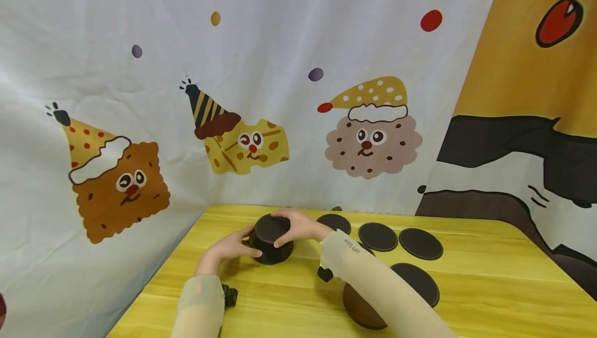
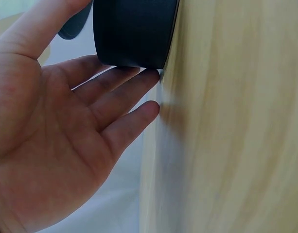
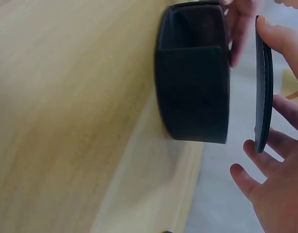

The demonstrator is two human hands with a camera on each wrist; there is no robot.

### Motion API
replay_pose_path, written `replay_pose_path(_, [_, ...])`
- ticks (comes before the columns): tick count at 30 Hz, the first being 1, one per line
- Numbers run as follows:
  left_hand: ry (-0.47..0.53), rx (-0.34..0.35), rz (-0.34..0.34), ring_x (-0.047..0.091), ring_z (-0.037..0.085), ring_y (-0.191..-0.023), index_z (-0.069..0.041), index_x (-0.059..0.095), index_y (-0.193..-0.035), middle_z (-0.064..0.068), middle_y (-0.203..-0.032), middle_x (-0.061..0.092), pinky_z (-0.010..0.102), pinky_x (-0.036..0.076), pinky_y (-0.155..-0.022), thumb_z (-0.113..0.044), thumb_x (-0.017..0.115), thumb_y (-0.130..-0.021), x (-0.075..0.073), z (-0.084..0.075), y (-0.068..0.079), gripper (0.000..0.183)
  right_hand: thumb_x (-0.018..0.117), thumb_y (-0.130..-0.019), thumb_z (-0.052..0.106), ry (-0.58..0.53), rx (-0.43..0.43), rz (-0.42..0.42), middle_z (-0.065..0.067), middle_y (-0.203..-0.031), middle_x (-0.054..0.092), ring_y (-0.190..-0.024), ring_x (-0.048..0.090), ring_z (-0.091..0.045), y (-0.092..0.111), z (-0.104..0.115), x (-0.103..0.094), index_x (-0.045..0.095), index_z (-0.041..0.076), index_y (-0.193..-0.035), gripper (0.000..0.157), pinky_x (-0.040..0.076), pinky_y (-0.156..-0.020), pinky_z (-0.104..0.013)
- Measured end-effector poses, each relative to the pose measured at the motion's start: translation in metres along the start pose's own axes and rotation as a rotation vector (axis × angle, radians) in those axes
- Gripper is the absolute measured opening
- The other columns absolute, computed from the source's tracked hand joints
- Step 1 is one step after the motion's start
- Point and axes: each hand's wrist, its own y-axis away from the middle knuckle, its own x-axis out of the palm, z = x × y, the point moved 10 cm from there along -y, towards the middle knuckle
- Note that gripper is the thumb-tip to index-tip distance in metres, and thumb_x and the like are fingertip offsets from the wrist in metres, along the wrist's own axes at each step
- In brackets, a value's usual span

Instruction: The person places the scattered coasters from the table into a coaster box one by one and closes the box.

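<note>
Black round disc (image 1: 270, 228) is up in the R fingers (image 3: 245, 180), thumb at one edge & fingertips toward the opposite one, spread only abt as wide as the disc. Below it, the black holder (image 3: 192, 92) appears to stand on the bench (image 1: 280, 307), w/ a cut-out in its side wall. Key relation, I'd judge: disc vs. holder top. R wrist view has the disc edge-on, nr parallel to that top, approx lined up but apart, w/ a clear gap btwn. Disc is round, so no long axis to turn; its tilt & centring matter more. From the R fingers the holder lies straight down, bench-side. L fingers (image 2: 122, 94) are nearer the holder: lightly round its side, thumb in front, others behind, little finger splayed off it; how firm the hold is, can't tell. Other black discs, e.g. the nearest (image 1: 333, 222), lie flat to the person's R, plus a brown disc (image 1: 358, 307) partly under the R sleeve (image 1: 382, 286) in the head view.
</note>
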Motion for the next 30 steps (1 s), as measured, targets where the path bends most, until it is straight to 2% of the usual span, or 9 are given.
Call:
replay_pose_path(3, [-0.003,0.002,-0.002,0.036,0.032,-0.120,-0.016,0.023,-0.141,0.012,-0.138,0.031,0.052,0.031,-0.091,-0.040,0.073,-0.068,0.000,0.000,0.000,0.092,0.072,-0.059,0.057,0.005,0.003,0.008,0.005,-0.133,0.037,-0.114,0.041,-0.016,-0.001,0.000,0.007,0.039,0.023,-0.134,0.089,0.039,-0.087,-0.036])
replay_pose_path(10, [0.000,-0.002,-0.010,0.033,0.033,-0.121,-0.009,0.023,-0.141,0.015,-0.138,0.031,0.051,0.031,-0.091,-0.038,0.074,-0.068,0.002,-0.002,-0.001,0.093,0.071,-0.060,0.058,0.057,0.019,0.032,0.005,-0.135,0.035,-0.116,0.039,-0.016,-0.003,-0.005,0.021,0.039,0.024,-0.134,0.088,0.039,-0.087,-0.035])
replay_pose_path(19, [-0.007,0.002,-0.013,0.035,0.033,-0.120,-0.011,0.024,-0.140,0.015,-0.138,0.031,0.051,0.032,-0.091,-0.038,0.074,-0.069,-0.001,-0.002,-0.001,0.091,0.071,-0.061,0.057,0.088,0.004,0.033,0.002,-0.135,0.036,-0.118,0.038,-0.019,-0.006,-0.003,0.023,0.039,0.021,-0.134,0.087,0.038,-0.089,-0.036])
replay_pose_path(30, [-0.002,-0.009,-0.016,0.038,0.032,-0.118,-0.011,0.025,-0.140,0.014,-0.137,0.032,0.051,0.033,-0.089,-0.038,0.074,-0.068,-0.001,0.000,0.000,0.092,0.068,-0.063,0.058,0.186,-0.012,0.031,-0.007,-0.138,0.033,-0.125,0.029,-0.028,-0.005,0.002,0.026,0.040,0.020,-0.134,0.085,0.031,-0.094,-0.045])
